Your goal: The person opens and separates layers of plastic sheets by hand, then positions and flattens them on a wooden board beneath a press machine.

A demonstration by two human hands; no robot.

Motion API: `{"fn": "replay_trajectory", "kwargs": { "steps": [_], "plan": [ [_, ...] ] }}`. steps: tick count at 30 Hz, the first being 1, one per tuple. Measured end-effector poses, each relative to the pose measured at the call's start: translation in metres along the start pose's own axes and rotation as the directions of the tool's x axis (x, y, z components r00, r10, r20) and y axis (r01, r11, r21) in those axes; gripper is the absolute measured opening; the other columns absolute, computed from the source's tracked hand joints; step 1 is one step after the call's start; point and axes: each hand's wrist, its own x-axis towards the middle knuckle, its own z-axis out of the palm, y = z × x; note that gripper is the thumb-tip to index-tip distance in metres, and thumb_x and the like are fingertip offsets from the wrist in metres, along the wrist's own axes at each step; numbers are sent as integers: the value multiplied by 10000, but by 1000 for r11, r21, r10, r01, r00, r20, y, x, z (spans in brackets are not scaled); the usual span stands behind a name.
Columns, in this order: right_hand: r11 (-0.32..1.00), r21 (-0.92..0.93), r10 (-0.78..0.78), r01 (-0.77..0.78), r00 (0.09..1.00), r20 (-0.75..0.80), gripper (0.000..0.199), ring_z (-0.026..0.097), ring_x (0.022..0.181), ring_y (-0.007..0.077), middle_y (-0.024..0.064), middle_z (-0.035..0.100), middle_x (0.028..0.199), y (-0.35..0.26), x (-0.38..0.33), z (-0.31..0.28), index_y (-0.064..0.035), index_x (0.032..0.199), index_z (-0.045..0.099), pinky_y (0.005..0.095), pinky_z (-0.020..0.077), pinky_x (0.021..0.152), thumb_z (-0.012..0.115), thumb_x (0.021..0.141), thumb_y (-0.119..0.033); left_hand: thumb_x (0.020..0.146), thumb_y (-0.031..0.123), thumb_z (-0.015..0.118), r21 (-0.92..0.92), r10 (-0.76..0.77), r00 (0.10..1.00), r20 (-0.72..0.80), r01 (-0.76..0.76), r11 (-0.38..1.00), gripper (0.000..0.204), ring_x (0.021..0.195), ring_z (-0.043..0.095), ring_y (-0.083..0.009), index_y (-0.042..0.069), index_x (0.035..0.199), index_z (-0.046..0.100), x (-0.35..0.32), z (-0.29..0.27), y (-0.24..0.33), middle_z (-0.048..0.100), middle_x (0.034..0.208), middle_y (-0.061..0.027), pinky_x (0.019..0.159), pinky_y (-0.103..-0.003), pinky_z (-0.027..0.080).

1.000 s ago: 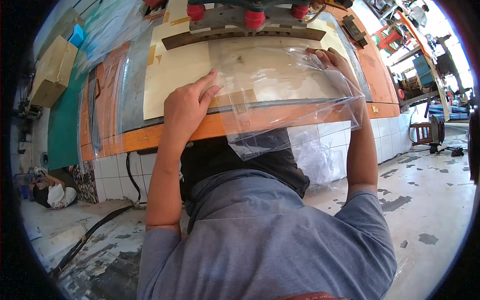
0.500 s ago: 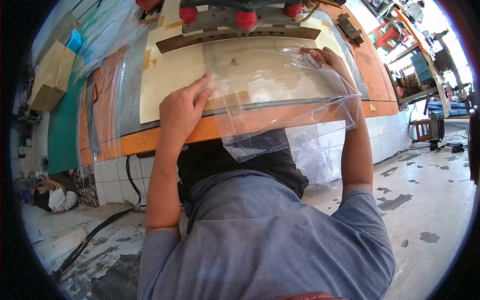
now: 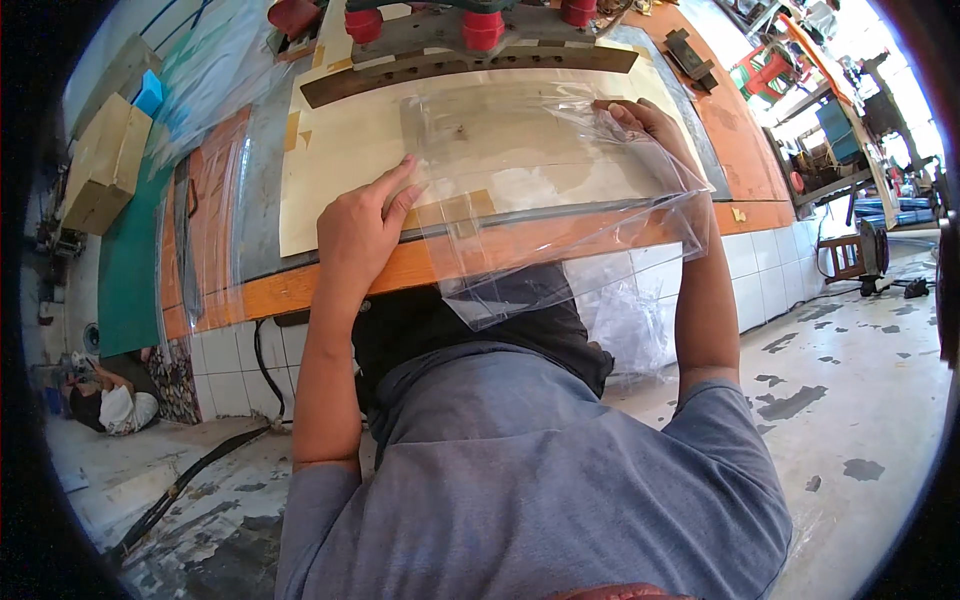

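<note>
A clear plastic sheet [image 3: 520, 175], folded or layered, lies over the pale board [image 3: 330, 180], and its near corner droops past the orange table edge. At the sheet's left edge is my left hand [image 3: 362, 228], with index finger and thumb apart and the fingertips against or just beside the plastic. The other fingers curl under and are partly hidden. My right hand [image 3: 648, 128] grips the sheet's far right part between thumb and fingers, and some plastic drapes over that wrist. Just beyond the sheet stands a dark metal bar [image 3: 470, 68] on the press.
Red cylindrical parts [image 3: 483, 30] of the press rise at the far side. A metal block [image 3: 690, 58] sits at the far right. More clear plastic [image 3: 215, 215] covers the table's left side, near a cardboard box [image 3: 108, 165]. Another person [image 3: 120, 400] is low at far left.
The view has shifted slightly. Both hands keep nearly the same places on the plastic sheet, which has barely moved.
</note>
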Motion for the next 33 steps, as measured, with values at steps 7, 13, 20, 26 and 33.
{"fn": "replay_trajectory", "kwargs": {
  "steps": [7,13,20,26,33],
  "plan": [
    [974,-108,-204,201,979,-12,479,696,1076,317,179,726,1152,-17,-3,-6,-174,1367,701,439,518,900,571,1052,-510,1032,474,603,8,-10,1000,-7,10,1000,417,774,719,-348,231,1348,723,0,-2,3,758,855,-133,701,-439,554],
    [909,-373,-139,187,979,151,451,716,1076,355,162,754,1184,1,26,-13,-232,1425,655,461,544,903,583,1046,-464,1035,479,599,15,1,1000,-4,-1,1000,416,774,720,-345,231,1344,725,0,-3,5,760,862,-132,705,-436,557],
    [890,-411,-188,199,980,67,422,731,1043,352,144,765,1167,-19,13,-6,-269,1414,664,453,555,856,542,1068,-478,1032,490,598,15,-6,1000,-7,6,1000,422,790,726,-347,237,1345,726,-1,-2,3,769,895,-134,722,-437,561],
    [895,-433,-87,111,993,76,408,737,1032,344,138,763,1173,-23,11,-6,-293,1418,663,451,557,851,575,1054,-452,1030,483,606,12,-13,1000,-2,13,1000,419,813,729,-352,235,1346,724,0,-2,3,779,957,-131,742,-435,568],
    [904,-416,-87,100,995,49,418,744,1005,324,127,770,1095,-13,12,-3,-323,1434,647,438,557,826,592,1043,-461,1028,465,615,20,-16,1000,2,16,1000,408,829,733,-355,234,1346,724,0,-4,6,783,995,-130,756,-430,572]
  ]
}}
